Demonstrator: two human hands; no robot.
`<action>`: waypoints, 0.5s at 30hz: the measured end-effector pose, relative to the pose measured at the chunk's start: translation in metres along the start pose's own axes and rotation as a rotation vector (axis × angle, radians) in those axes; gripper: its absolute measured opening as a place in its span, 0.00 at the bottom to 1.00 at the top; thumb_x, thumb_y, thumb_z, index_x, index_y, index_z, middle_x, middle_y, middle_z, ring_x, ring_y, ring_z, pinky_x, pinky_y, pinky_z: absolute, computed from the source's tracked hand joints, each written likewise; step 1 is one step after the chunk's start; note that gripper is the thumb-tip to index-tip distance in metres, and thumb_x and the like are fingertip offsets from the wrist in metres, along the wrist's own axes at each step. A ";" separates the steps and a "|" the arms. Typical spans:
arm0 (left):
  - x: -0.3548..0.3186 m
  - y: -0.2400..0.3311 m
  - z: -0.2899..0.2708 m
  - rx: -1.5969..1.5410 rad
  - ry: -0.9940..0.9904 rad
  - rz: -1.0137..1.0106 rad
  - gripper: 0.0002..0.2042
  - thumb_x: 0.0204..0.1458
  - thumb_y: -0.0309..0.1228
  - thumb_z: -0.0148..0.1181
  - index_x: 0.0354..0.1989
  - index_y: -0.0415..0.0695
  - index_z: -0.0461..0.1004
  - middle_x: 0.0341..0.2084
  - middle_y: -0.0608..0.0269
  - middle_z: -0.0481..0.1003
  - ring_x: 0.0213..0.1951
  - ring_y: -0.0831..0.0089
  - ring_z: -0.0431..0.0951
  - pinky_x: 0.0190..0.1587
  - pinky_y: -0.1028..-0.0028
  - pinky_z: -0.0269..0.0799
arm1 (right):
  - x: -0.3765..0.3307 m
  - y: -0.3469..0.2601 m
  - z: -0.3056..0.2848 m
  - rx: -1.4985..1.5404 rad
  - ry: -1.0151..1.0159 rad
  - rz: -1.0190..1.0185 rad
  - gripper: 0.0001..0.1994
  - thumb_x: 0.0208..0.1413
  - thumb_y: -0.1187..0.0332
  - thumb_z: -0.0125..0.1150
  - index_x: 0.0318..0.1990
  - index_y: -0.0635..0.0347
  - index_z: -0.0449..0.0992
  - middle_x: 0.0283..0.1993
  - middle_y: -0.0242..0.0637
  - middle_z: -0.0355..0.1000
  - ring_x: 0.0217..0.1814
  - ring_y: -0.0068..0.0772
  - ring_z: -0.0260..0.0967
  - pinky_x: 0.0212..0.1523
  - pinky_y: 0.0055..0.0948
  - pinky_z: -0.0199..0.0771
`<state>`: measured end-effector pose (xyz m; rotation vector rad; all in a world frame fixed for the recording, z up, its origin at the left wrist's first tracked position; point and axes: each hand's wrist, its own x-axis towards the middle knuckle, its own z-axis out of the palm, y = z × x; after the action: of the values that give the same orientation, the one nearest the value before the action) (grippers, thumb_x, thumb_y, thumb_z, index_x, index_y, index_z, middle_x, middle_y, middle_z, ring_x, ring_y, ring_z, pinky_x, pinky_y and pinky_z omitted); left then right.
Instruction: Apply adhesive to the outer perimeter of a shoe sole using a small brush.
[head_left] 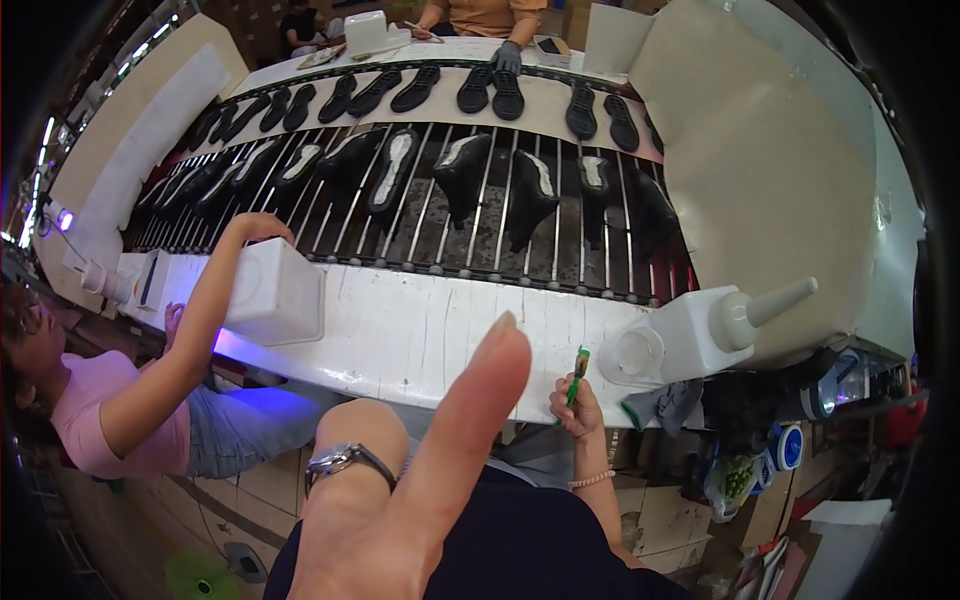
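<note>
My left hand point(400, 520) is raised close to the camera with one digit stretched up toward the white bench edge point(420, 350). It holds nothing that I can see, and a metal watch point(345, 460) sits on its wrist. My right hand point(578, 405), with a pink bracelet on the wrist, grips a thin green-handled brush point(577, 375) upright at the bench's front edge. Beside it, to the right, stands a white squeeze bottle point(700, 330) with a long nozzle.
Black shoe uppers point(462, 175) ride on a rod conveyor beyond the bench, with black soles point(495, 90) on a farther belt. At left, a co-worker in a pink shirt point(110, 410) reaches to a white container point(270, 290). Another person's gloved hand point(508, 55) works across the line.
</note>
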<state>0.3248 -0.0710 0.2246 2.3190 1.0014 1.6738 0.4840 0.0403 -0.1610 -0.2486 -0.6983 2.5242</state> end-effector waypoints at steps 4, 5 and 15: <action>0.007 -0.005 -0.007 0.046 -0.054 0.006 0.14 0.60 0.29 0.51 0.54 0.44 0.68 0.47 0.61 0.74 0.54 0.68 0.70 0.61 0.51 0.54 | 0.004 0.001 0.001 0.059 -0.022 0.019 0.18 0.59 0.54 0.60 0.38 0.63 0.78 0.30 0.35 0.71 0.19 0.22 0.58 0.18 0.19 0.55; 0.006 -0.005 -0.006 0.063 -0.068 -0.007 0.14 0.60 0.29 0.51 0.54 0.44 0.68 0.48 0.61 0.74 0.55 0.68 0.70 0.61 0.50 0.54 | -0.002 0.002 0.002 0.049 0.012 0.033 0.18 0.59 0.53 0.60 0.37 0.63 0.78 0.31 0.35 0.71 0.19 0.22 0.58 0.19 0.19 0.55; -0.015 -0.052 -0.019 -0.956 -0.130 -0.714 0.15 0.60 0.42 0.53 0.49 0.45 0.69 0.42 0.62 0.72 0.46 0.69 0.72 0.64 0.48 0.51 | 0.012 0.001 0.041 -0.065 0.437 0.076 0.07 0.64 0.62 0.54 0.35 0.54 0.70 0.23 0.26 0.64 0.19 0.20 0.61 0.16 0.17 0.59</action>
<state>0.2823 -0.0444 0.1972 1.2277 0.6440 1.2498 0.4611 0.0284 -0.1274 -0.8329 -0.6002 2.3960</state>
